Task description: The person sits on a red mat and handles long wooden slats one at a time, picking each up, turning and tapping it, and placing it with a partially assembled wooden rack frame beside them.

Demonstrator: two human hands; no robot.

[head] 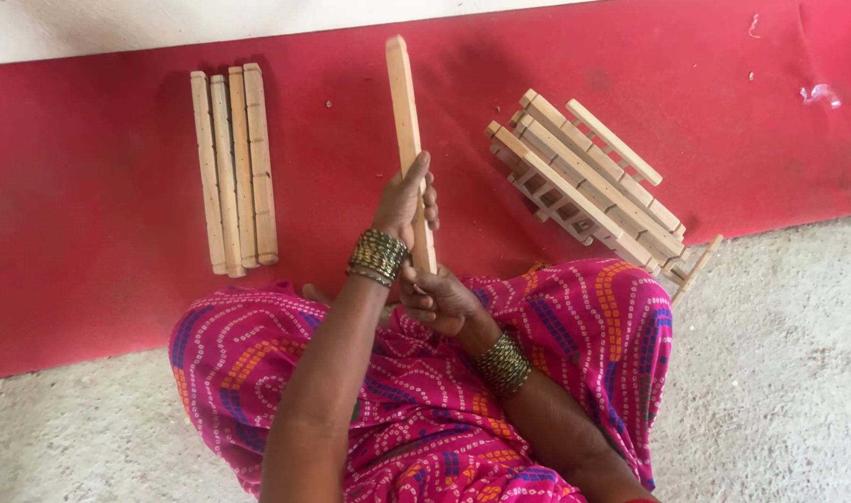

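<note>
Both hands are gripping one wooden stick (pixel 405 112): right hand (pixel 439 300) closed round its near end, left hand (pixel 405 200) wrapped higher, its length pointing away over the red mat (pixel 90 205).

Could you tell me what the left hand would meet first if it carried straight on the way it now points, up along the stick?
Probably nothing: beyond the left hand, along the wooden stick, only bare red mat shows.
</note>
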